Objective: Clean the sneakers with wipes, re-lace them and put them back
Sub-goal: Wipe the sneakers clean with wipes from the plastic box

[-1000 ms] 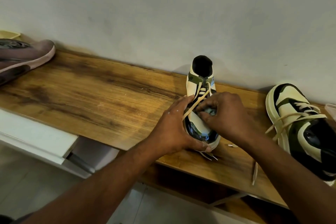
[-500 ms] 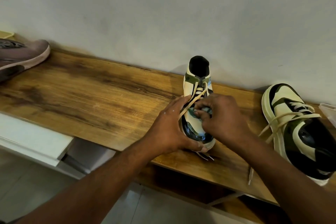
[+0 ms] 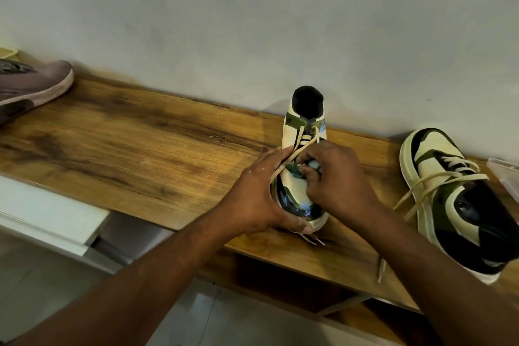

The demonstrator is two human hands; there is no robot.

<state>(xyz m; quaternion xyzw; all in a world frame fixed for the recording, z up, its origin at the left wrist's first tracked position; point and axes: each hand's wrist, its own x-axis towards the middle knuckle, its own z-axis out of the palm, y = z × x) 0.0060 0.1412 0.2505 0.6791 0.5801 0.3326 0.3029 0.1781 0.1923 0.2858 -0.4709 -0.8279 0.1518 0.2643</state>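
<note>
Re-lacing step, centre sneaker (image 3: 304, 132).
Left hand (image 3: 254, 196) grips its toe; right hand (image 3: 335, 177) pinches lace (image 3: 283, 167); next: thread the eyelet.

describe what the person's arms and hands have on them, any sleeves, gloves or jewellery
Both forearms are bare up to the frame edge, with no sleeves in view. The left hand and the right hand wear no gloves, and no watch or bracelet shows at either wrist. A few small pale specks sit on the back of the left hand. Whether any ring is worn on the curled fingers cannot be told.
</note>
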